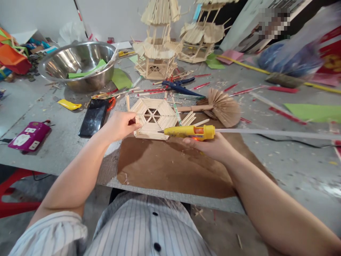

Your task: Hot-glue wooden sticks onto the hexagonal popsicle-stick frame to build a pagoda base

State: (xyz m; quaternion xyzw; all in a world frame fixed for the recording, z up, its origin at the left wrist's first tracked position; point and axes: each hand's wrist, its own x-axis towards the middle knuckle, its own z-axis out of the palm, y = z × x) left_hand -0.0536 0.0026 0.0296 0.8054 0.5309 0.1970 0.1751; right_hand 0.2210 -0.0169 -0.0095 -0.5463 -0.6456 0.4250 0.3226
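A hexagonal frame of pale wooden sticks (162, 102), with spokes and an open middle, lies on a brown sheet (170, 167). My left hand (121, 124) pinches the frame's left corner between thumb and fingers, where a short upright stick seems to stand. My right hand (215, 146) grips a yellow glue gun (183, 132), its nozzle pointing left over the front edge of the frame. From the back of the gun a long white glue stick (266, 133) runs off to the right. Loose wooden sticks (188, 118) lie right of the frame.
Two stick-built towers (160, 46) stand at the back. A steel bowl (80, 67), black phone (93, 117), yellow cutter (69, 104) and purple power strip (28, 136) lie left. Blue pliers (181, 87) and a pleated brown paper fan (223, 108) sit behind the gun.
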